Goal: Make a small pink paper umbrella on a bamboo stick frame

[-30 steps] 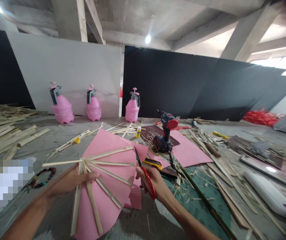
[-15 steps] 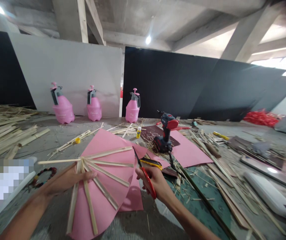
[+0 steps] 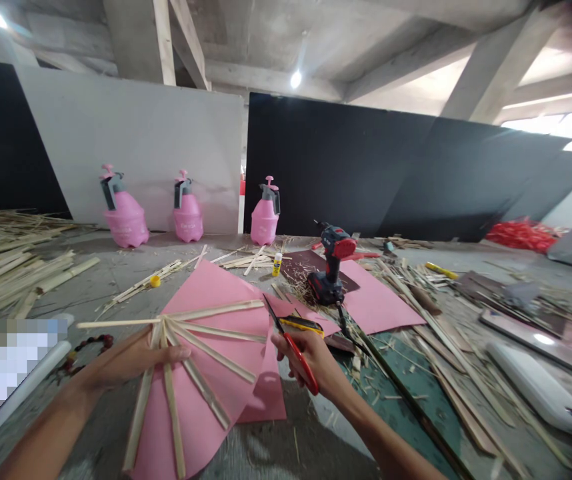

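My left hand (image 3: 133, 353) grips a fan of pale bamboo strips near the point where they meet, its thumb over the strips. Pink paper (image 3: 211, 287) lies behind the spread strips (image 3: 203, 387), and its right side is cut to a curve. A thin stick (image 3: 116, 324) points left from the hub. My right hand (image 3: 311, 363) is closed on red-handled scissors (image 3: 300, 357), whose blades point up and left at the paper's right edge. Below the fan shows another pink sheet (image 3: 269, 397).
A cordless drill (image 3: 333, 263), a yellow cutter (image 3: 302, 325) and a glue stick (image 3: 277, 265) are beyond my right hand. Three pink spray bottles (image 3: 189, 217) stand by the wall. Bamboo strips (image 3: 16, 273) are heaped at left, with more at right beside a green mat (image 3: 416, 400).
The fan's lower part has swung slightly left. A piece of pink paper by the blades has dropped away from the fan's edge. The scissor handles have shifted slightly right.
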Motion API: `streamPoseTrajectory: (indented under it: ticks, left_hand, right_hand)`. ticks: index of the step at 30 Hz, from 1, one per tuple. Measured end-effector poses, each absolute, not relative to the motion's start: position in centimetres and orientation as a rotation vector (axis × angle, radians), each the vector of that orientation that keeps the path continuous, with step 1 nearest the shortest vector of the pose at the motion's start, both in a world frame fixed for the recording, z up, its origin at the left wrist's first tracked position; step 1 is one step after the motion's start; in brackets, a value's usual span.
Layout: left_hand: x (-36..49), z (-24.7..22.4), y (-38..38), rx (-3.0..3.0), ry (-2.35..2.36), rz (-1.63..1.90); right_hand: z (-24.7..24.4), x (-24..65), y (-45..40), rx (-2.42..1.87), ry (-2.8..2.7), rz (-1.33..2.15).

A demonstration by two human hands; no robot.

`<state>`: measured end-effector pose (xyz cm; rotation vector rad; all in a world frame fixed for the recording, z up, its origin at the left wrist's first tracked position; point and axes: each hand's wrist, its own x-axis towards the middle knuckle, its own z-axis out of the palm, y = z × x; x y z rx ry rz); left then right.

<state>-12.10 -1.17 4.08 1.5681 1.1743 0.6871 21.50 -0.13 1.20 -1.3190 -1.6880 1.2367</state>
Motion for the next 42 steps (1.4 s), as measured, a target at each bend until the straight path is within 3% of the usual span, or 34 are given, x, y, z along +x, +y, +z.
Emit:
streamPoseTrajectory:
  ticks: [26,37,42]
  left_hand:
    - [-11.7,4.0,0.2,1.168,1.359,1.16]
    - [-12.5,5.6,0.5,1.318,1.57,1.34]
    - [-12.9,8.1,0.8,1.634,1.551,1.108]
  right_hand:
    - [1.4,21.8,-0.3,-1.297,-1.842,1.154]
    - [2.2,22.4,-1.3,-1.127,-1.841,0.611]
    - [3.5,22.3,-0.3,-1.142,-1.51,0.527]
